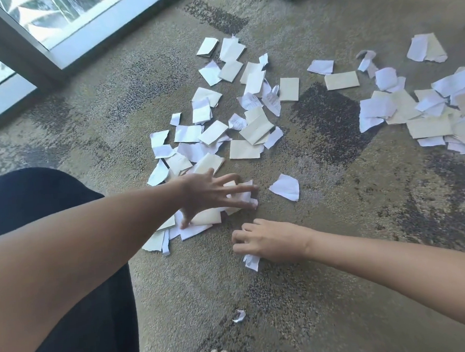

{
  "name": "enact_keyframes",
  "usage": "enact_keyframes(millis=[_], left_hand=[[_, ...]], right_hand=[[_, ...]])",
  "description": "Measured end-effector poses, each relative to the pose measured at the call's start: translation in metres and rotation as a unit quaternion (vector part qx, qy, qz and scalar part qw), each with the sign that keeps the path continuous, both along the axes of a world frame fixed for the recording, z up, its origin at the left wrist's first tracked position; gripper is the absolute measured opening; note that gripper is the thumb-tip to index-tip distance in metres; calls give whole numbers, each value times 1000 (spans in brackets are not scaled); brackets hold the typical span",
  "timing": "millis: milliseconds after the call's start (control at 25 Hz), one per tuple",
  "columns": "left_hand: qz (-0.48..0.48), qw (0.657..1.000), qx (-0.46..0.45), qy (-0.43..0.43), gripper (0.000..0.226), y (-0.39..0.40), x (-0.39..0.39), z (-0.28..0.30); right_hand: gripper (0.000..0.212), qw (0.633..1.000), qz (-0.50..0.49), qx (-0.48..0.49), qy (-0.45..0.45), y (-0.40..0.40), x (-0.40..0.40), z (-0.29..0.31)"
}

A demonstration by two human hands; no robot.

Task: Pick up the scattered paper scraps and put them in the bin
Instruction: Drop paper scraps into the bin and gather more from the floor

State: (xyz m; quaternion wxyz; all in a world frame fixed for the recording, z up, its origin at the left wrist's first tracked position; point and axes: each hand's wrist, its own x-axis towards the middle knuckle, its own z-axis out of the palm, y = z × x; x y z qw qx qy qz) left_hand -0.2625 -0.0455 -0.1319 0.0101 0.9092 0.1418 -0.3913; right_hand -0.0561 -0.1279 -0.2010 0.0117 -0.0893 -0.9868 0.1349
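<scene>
Paper scraps (238, 113) strewn over carpet (341, 278): main patch centre, second heap (437, 109) far rt, one crumpled bit (239, 315) near toes. Bin not in view. Judged: v. light, limp, flat pcs hard to lift off pile w/o edge, so rake into a bunch, then squeeze; loose ones likely to slip out. Left hand (210, 195) fingers spread wide, palm down, pressing on near cluster (198, 221). Right hand (268, 240) curled, knuckles up, clutching a small white scrap (251, 261) that pokes out below.
</scene>
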Motion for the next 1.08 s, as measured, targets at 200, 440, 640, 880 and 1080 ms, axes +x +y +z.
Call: enact_keyframes(millis=[200, 440, 640, 880, 1080], left_hand=[[-8, 1000, 6, -20, 139, 0, 13, -1], [6, 999, -12, -33, 113, 0, 23, -6], [21, 999, -34, 3, 88, 0, 26, -5], [97, 989, -108, 20, 57, 2, 31, -6], [248, 961, -122, -17, 56, 5, 29, -8]], right_hand=[[32, 1000, -8, 1, 0, 0, 0, 2], [34, 1000, -20, -11, -7, -2, 0, 2], [32, 1000, -15, -14, -7, -3, 1, 6], [26, 998, 0, -58, -17, -1, 1, 10], [29, 954, -94, -260, -112, 4, -4, 23]])
